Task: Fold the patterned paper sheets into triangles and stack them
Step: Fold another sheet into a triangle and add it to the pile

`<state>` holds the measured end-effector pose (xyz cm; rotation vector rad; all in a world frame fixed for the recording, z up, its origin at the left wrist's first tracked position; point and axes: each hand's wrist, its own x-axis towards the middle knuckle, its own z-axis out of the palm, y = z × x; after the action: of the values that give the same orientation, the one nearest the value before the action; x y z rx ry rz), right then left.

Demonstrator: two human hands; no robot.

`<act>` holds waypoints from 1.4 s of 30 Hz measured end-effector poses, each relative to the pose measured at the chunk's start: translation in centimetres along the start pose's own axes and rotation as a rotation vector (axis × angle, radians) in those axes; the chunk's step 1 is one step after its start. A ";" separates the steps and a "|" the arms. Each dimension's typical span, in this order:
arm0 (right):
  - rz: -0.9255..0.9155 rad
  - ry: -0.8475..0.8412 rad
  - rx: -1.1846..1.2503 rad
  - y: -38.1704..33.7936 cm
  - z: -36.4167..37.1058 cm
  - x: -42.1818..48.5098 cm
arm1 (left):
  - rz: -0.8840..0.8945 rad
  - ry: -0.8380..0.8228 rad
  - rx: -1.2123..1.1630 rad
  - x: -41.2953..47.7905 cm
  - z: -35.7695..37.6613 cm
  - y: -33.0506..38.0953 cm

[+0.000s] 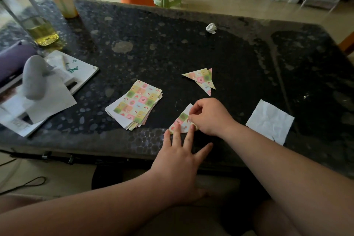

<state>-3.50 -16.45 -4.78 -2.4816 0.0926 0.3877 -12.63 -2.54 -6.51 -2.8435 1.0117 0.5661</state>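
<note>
We take as our landmark the loose stack of square paper sheets point(135, 104) printed in pastel checks, which lies on the dark speckled stone surface point(172, 48). Just to the right of the stack, and nearer to us, lies the half-folded patterned sheet point(181, 119), its white underside showing at the far corner. Our left hand point(178, 159) rests flat on it, fingers straight and spread, the fingertips pressing down its near edge. Our right hand point(208, 117) is curled, thumb and fingers pinching the right side of the half-folded patterned sheet, where the paper is doubled over. Beyond the stack and to its right we see the finished patterned paper triangles point(203, 79), overlapping one another and well apart from both hands. Farther right of the stack lies a creased white paper square point(270, 121), and far beyond the stack a small crumpled white paper ball point(211, 28). Left of the stack sit white booklets point(76, 71), with a clear glass bottle of yellow liquid point(41, 30) beyond them.
</note>
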 end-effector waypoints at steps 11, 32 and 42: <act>-0.004 -0.005 -0.002 0.2 0.0 -0.1 | -0.045 -0.064 -0.045 -0.8 -0.9 -0.5; -0.005 -0.015 -0.004 0.0 -0.1 -0.1 | -0.064 -0.086 0.021 -1.1 -0.5 -0.3; 0.095 -0.107 -0.399 -0.3 -1.7 -1.0 | -0.087 -0.103 0.034 -1.0 -0.9 0.0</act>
<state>-3.99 -17.23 -2.96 -2.8484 0.0975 0.6314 -13.07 -2.05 -5.31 -2.7808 0.8689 0.6722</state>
